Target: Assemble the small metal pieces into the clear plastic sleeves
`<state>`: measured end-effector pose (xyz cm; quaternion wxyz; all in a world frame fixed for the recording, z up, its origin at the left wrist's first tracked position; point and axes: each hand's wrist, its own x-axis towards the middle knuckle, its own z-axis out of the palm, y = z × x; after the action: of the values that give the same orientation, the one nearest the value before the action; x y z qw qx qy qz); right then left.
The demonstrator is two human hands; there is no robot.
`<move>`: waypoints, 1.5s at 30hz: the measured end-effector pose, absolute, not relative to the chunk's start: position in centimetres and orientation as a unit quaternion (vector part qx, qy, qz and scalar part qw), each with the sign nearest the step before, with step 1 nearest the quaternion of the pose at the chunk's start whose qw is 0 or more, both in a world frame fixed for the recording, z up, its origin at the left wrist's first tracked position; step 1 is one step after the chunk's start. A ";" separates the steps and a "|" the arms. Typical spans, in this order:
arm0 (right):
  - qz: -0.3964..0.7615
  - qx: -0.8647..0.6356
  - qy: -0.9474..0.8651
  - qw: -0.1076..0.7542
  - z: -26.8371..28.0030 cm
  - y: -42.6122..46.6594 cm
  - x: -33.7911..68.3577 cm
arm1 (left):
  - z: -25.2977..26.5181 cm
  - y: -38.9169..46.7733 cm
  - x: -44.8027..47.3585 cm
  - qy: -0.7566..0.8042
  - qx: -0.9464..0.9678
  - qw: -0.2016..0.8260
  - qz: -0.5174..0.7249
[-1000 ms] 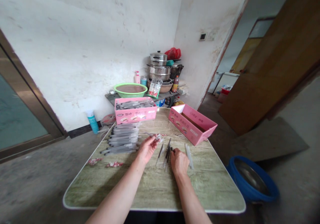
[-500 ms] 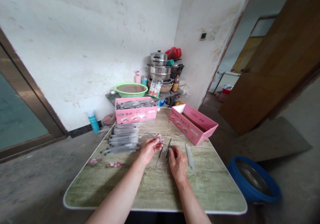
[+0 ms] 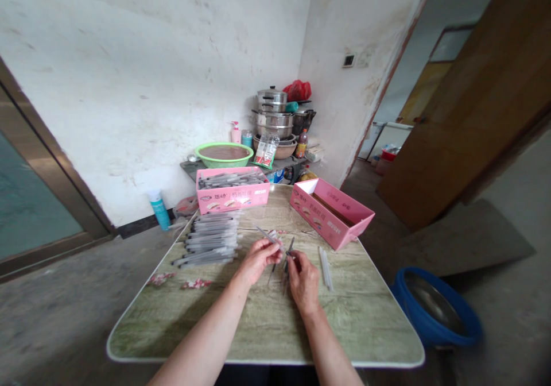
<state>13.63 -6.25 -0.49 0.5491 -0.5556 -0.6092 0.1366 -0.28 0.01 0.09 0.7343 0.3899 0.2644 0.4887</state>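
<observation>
My left hand [image 3: 260, 258] is closed in a pinch round a slim pen [image 3: 267, 235] with a pale translucent barrel, slanting down toward the right. At the pen's lower right end, my right hand [image 3: 305, 280] pinches a small dark piece that looks like a pen cap [image 3: 289, 253]. Fingers hide part of where the two meet. Below and between the hands lie several thin dark pieces [image 3: 286, 271], blurred and partly covered. Pale empty-looking tubes [image 3: 325, 268] lie right of my right hand. Left of my left hand is a stack of dark-ended pens [image 3: 210, 239].
A pink box [image 3: 232, 197] full of pens stands at the table's back left. Another pink box [image 3: 331, 213] sits angled at the back right. Both rest on the wood-patterned table [image 3: 361, 323]. A blue tub [image 3: 437, 308] is on the floor at right; a green basin [image 3: 224, 155] stands behind.
My right hand has moved slightly up and left, bringing its fingertips to the pen's end. The pen in my left hand now tilts more steeply.
</observation>
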 end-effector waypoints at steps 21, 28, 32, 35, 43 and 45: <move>0.097 -0.559 -0.650 0.505 -0.9 -6.1 13.8 | 0.3 -0.2 0.0 0.314 0.457 0.686 0.471; 0.106 -0.548 -0.656 0.509 -1.0 -6.0 13.8 | 0.3 -0.3 0.0 0.308 0.458 0.689 0.469; 0.108 -0.547 -0.664 0.498 -1.0 -6.0 13.8 | 0.3 -0.3 0.0 0.302 0.463 0.692 0.465; 0.109 -0.549 -0.668 0.490 -0.9 -6.0 13.8 | 0.1 -0.3 0.0 0.299 0.464 0.693 0.464; 0.114 -0.553 -0.648 0.511 -0.5 -6.2 13.7 | 0.3 -0.2 -0.1 0.309 0.444 0.695 0.474; 0.114 -0.554 -0.648 0.510 -0.5 -6.2 13.7 | 0.4 -0.2 -0.1 0.308 0.444 0.696 0.473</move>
<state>13.71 -6.24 -0.51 0.5105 -0.5537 -0.6479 0.1142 -0.09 -0.21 0.39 0.6961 0.4438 0.3081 0.4729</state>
